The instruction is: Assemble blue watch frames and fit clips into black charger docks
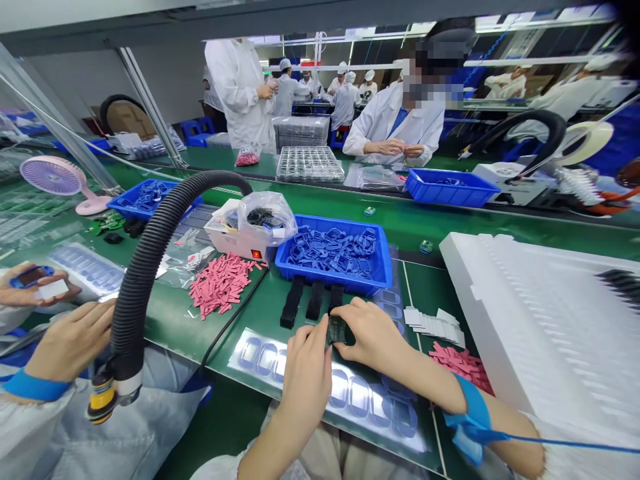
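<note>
Between my two hands, above the green bench, is a small stack of thin, dark, see-through pieces (337, 330). The thumb and forefinger of my right hand (373, 333) are closed around it from the right. My left hand (309, 367) presses its fingertips together against the stack's left side; its thumb is partly hidden. Just beyond my fingers stand black strip-like stacks (293, 303) in a short row. Under both hands lies a shiny clear sheet (250, 357) with rounded blue frame shapes along it.
Behind the black stacks is a blue bin (385, 270) of blue plastic frames. Pink strips (220, 283) lie to its left, with more pink pieces (457, 363) and white cards (435, 327) at right. A white foam tray (540, 333), black hose (150, 267) and co-worker's hand (73, 340) flank me.
</note>
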